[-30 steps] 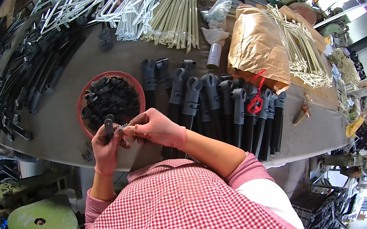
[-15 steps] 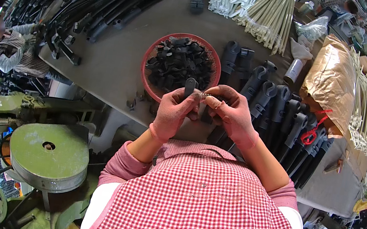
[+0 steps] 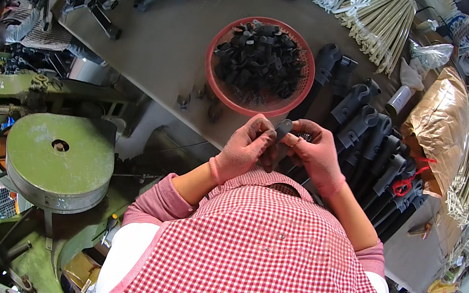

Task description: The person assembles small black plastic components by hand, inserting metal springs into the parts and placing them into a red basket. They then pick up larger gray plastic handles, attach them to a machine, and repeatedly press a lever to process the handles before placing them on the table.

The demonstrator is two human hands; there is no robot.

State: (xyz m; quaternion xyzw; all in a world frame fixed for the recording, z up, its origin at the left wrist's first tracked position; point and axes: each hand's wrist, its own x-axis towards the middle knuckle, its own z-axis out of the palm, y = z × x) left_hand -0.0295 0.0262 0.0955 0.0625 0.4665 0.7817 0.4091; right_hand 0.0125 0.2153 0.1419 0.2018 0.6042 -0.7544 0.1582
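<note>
Seen from above: a grey worktable (image 3: 169,56) crowded with parts, its near edge just in front of a red-and-white checked apron (image 3: 266,256). Off to the left, below table level, a green machine with a round flat top (image 3: 58,158). Across the right half of the table, a row of long black moulded handles (image 3: 369,149) lying side by side, seemingly finished or waiting, though which cannot be told. Farther back, bundles of pale rods (image 3: 383,23), and to the right a crumpled brown paper wrap (image 3: 439,130) beside more rods. Near the middle, a round red basket (image 3: 241,101) heaped with small black plastic pieces (image 3: 257,58), apparently well stocked, so plenty left by the look of it. Just below the basket, at the table edge, both hands together: left hand (image 3: 243,148) curled, fingertips pinching 1 small black part (image 3: 282,131) held upright; right hand (image 3: 316,153) closed too, fingers pressed to the same part from the other side. Between the fingers, something small and metallic, too tiny to make out. 1 piece in work, judged mid-assembly.
</note>
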